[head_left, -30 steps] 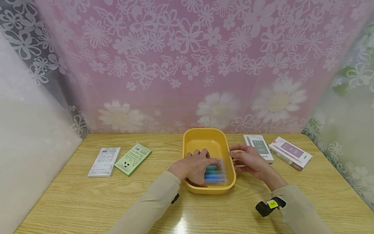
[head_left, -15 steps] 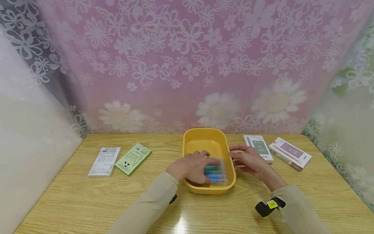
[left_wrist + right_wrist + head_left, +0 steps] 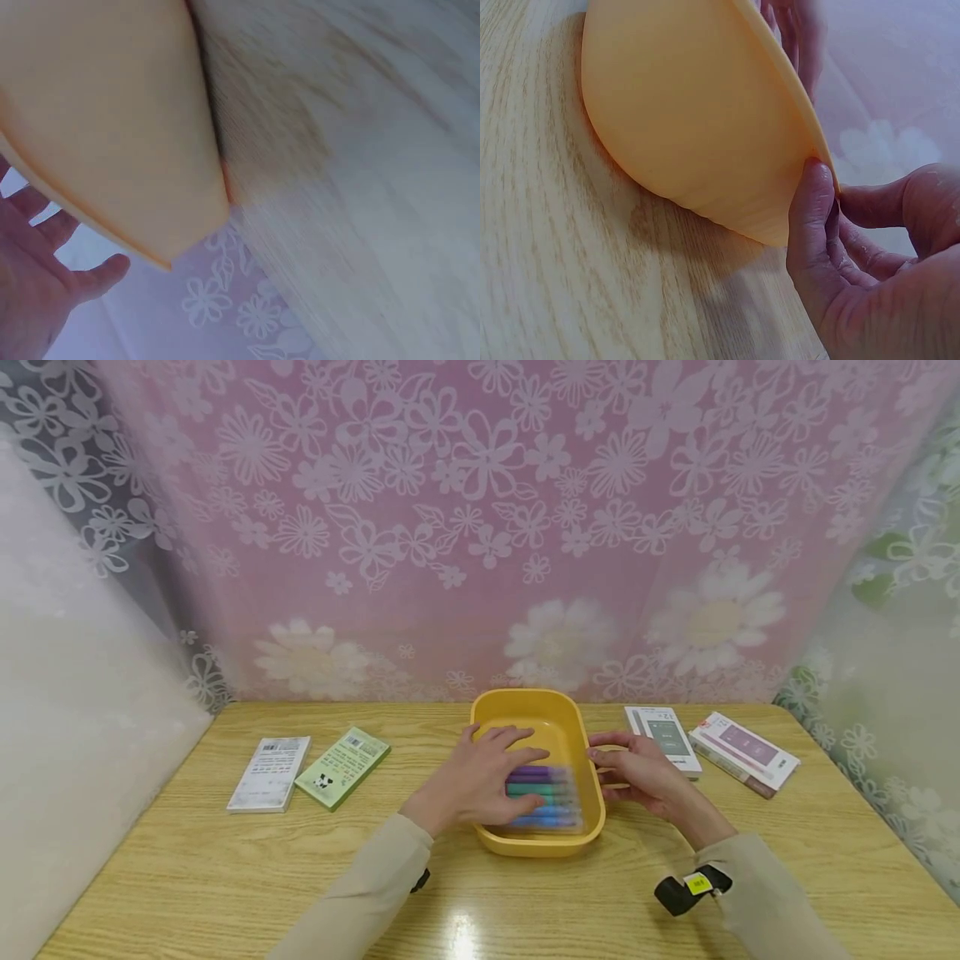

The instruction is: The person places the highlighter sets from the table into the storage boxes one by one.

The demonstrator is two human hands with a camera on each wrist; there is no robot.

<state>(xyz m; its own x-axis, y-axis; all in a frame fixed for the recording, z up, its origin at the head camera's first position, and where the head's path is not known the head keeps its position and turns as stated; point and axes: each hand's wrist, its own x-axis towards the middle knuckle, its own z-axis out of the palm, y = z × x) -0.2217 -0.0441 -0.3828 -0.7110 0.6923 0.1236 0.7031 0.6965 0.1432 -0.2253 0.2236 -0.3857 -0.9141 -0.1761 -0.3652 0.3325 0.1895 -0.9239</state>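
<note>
A yellow plastic basket point(image 3: 536, 848) stands mid-table. In its near half lies a row of purple, green and blue pens point(image 3: 551, 791), seemingly inside a clear sleeve. Over the basket's left side is my left hand point(image 3: 480, 781), fingers spread and holding nothing; it partly covers the pens. Whether its fingertips touch them I cannot tell. My right hand point(image 3: 641, 772) pinches the basket's right rim. In the right wrist view the thumb and fingers of that hand point(image 3: 877, 262) meet at the rim. The left wrist view shows mainly the basket's outer wall point(image 3: 112, 127).
To the left lie a white box point(image 3: 268, 775) and a green box point(image 3: 343, 768) with a panda picture. Two flat boxes, one white and grey point(image 3: 663, 741) and one white and purple point(image 3: 744, 753), lie at the right. A floral curtain point(image 3: 480, 527) hangs behind the table.
My left hand has let go of the pens, spread its fingers and drawn back to the left, so more of the pens shows. The right hand and basket have stayed put.
</note>
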